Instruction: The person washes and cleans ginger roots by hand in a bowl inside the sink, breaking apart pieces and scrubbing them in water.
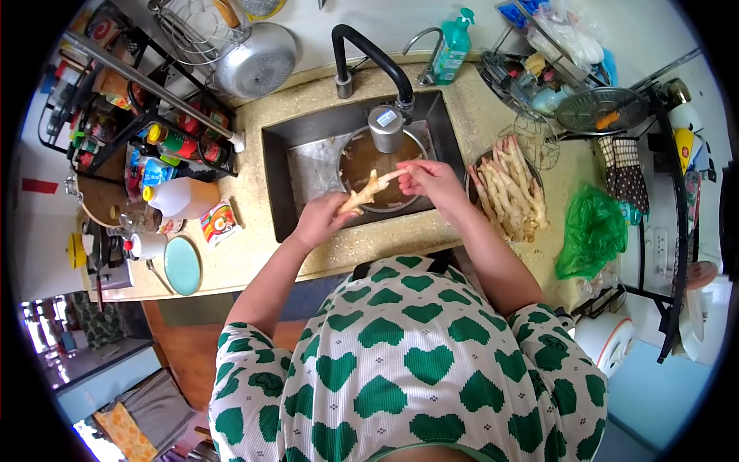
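Observation:
A pale, knobbly piece of young ginger (pixel 372 187) is stretched between my hands over the front of the sink (pixel 271 165). My left hand (pixel 319 219) is closed around its thick lower end. With thumb and fingers, my right hand (pixel 428 183) pinches the thin pinkish tip. Below them, a round metal basin (pixel 344 175) holds brownish water. Over the basin hangs the spout head of the black faucet (pixel 385 129). To the right of my right hand, more ginger with pink shoots (pixel 508 189) lies heaped in a dish whose rim is mostly covered.
A green plastic bag (pixel 591 235) lies right of the heap. Behind the sink stands a green pump bottle (pixel 453 50). At left are a jug (pixel 185 199), a snack packet (pixel 220 222), a pale green plate (pixel 182 265) and a rack of bottles (pixel 181 142).

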`<state>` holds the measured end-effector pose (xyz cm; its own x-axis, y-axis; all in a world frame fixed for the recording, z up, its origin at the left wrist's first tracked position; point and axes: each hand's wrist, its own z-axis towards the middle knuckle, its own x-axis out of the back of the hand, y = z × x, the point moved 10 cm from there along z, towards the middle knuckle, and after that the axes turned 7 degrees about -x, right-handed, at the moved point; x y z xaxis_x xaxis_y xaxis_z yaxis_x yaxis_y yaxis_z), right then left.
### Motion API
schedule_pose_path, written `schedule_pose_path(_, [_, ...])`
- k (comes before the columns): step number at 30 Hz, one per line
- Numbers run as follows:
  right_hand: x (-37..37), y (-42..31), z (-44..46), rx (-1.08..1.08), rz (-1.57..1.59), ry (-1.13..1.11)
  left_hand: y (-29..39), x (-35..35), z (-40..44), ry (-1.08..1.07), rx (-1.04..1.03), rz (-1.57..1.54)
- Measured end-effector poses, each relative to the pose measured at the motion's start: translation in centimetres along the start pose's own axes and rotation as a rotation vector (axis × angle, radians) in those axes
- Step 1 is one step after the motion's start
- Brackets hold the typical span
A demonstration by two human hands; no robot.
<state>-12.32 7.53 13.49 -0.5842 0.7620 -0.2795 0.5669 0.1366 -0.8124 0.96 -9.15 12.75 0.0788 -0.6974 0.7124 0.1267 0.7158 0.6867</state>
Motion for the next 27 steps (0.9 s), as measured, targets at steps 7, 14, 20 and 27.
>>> schedule_pose_path(7, [4.6, 7.3, 8.2, -0.064, -0.164, 0.186, -0.6, -4.5, 2.3, -0.111, 0.255, 0.005])
schedule_pose_path(14, [6.0, 5.6, 8.8, 0.012, -0.525, 0.45, -0.5, -6.2, 3.7, -0.086, 0.259, 0.53])
schedule_pose_path(20, [7.2, 4.3, 9.0, 0.54, -0.533, 0.438, -2.1, -5.8, 2.5, -0.11, 0.299, 0.139])
schedule_pose_path(27, [4.1, 1.7, 7.4, 0.432, -0.711, -0.003, -3.3, -7.2, -1.4, -0.526, 0.57, -0.974])
